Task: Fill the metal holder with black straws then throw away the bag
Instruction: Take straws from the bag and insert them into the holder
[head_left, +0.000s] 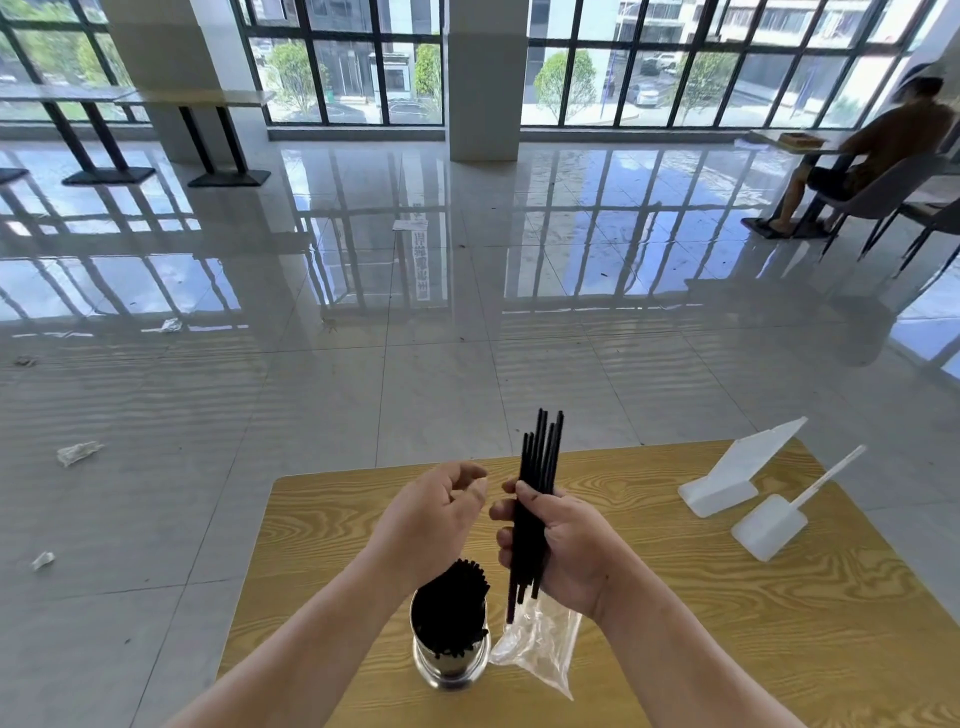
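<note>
My right hand (563, 551) grips a bundle of black straws (540, 467) upright above the wooden table (779, 623). My left hand (436, 512) hovers just left of the bundle, fingers curled and apart, holding nothing. Below my hands stands the round metal holder (451, 662), packed with many black straws (452, 608). A clear plastic bag (540, 649) lies flat on the table right beside the holder, under my right wrist; the lower straw ends hang over its top edge.
A white plastic sign stand (737, 470) and a white plastic scoop (774, 522) lie at the table's far right. Scraps of litter (78, 452) dot the shiny tiled floor. A person (878, 150) sits at a distant table on the right.
</note>
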